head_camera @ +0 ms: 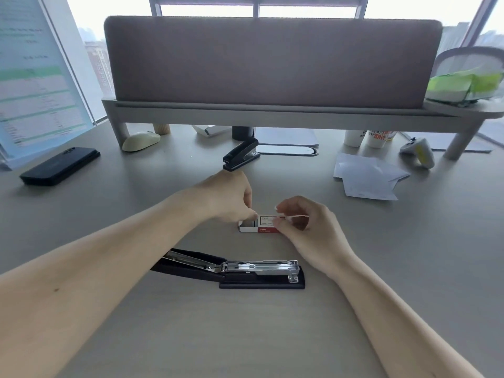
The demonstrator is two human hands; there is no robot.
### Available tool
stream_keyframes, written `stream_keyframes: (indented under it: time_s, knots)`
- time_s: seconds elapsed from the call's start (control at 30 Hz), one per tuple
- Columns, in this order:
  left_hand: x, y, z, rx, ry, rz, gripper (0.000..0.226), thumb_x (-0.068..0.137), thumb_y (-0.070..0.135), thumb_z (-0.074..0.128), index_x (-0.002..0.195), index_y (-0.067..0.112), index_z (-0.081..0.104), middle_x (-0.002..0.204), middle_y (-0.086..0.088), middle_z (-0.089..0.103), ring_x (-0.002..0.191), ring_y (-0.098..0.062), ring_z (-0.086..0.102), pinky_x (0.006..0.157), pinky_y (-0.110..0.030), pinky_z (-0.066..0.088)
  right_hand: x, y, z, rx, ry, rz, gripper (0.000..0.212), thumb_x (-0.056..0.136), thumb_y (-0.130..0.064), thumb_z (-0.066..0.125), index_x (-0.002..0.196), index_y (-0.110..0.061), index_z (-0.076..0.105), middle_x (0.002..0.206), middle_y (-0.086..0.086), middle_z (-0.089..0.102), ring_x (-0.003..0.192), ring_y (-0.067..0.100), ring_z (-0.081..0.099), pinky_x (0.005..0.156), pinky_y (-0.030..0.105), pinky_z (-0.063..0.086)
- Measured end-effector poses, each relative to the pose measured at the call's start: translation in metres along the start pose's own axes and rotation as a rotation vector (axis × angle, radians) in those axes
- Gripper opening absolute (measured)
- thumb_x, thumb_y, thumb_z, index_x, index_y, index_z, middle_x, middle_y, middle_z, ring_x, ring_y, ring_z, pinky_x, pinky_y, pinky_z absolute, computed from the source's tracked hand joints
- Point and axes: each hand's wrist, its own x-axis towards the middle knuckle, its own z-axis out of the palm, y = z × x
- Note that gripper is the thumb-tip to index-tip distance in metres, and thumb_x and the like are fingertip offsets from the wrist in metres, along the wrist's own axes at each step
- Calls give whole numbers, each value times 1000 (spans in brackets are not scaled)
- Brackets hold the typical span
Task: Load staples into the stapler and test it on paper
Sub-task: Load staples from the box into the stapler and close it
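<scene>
A black stapler (pixel 245 271) lies on the desk near me, its top swung back to the left and its metal staple channel exposed. Beyond it sits a small red and white staple box (pixel 266 224) with its inner tray slid partly out to the left. My left hand (pixel 231 199) has its fingertips pinched at the tray end of the box. My right hand (pixel 305 225) grips the box's right end between thumb and fingers. White paper sheets (pixel 366 177) lie at the right of the desk.
A second black stapler (pixel 240 154) stands further back, just beyond my left hand. A black phone (pixel 60 166) lies at left, a cream mouse (pixel 140 141) behind it. A monitor shelf (pixel 272 113) spans the back, with cups (pixel 368 137) and a white device (pixel 418 151) at right.
</scene>
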Motion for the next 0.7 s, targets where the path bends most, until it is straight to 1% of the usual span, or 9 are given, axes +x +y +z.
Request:
stream_keyframes:
  time_s: [0.07,0.13,0.27,0.37,0.43,0.5,0.53,0.63,0.7]
  knots:
    - [0,2,-1,11,-26,-13,18,85,37,81,84,19,78,88,2,75,80,-15,64,59,-20,44,-1,0,1,-45,-28,-21,15,90,-28,79,104,-30,76,100,-17,78,90,5,70,78,12,52]
    - [-1,2,-3,25,-51,-33,20,85,40,80,82,21,75,90,1,75,82,-16,65,56,-18,42,0,1,2,-62,-26,-31,15,89,-26,80,103,-29,77,99,-16,78,89,3,69,77,9,50]
    - [-2,4,-2,43,-77,-48,25,85,45,79,87,20,77,91,0,76,89,-20,70,63,-23,46,0,0,2,-69,-22,-39,15,89,-25,80,103,-28,77,99,-15,78,92,2,71,81,12,52]
    - [-5,8,0,65,-89,-67,27,88,43,76,94,17,79,92,-4,78,91,-23,71,68,-26,50,-1,-1,1,-78,-24,-40,15,89,-26,80,104,-28,77,99,-15,78,92,1,71,79,11,51]
    - [-5,9,1,71,-97,-73,27,89,42,75,94,15,79,89,-4,77,90,-24,72,68,-26,51,-1,-1,1,-91,-18,-43,15,90,-26,80,104,-28,77,99,-15,78,91,1,70,77,9,50]
    - [-5,9,1,65,-91,-67,22,90,39,75,90,17,77,80,3,71,84,-22,67,60,-23,45,-1,-1,1,-93,-17,-41,14,90,-26,80,104,-28,77,98,-15,78,91,1,70,76,8,49]
    - [-5,9,2,63,-85,-61,18,90,38,75,87,20,74,77,5,66,83,-21,64,59,-23,42,-2,-2,1,-93,-18,-40,14,90,-27,80,104,-28,77,98,-15,78,91,1,70,76,9,50]
    - [-5,5,4,40,-51,-40,15,90,37,76,84,26,70,81,6,65,85,-19,63,70,-24,42,-3,-3,1,-102,-18,-36,14,90,-28,80,104,-28,77,97,-15,77,91,2,70,79,15,52]
    - [-4,4,4,-23,60,-3,16,90,37,76,83,26,67,85,8,66,89,-18,65,74,-25,43,-3,-3,1,-88,-13,-27,12,91,-30,78,103,-29,76,98,-16,77,89,2,69,78,15,52]
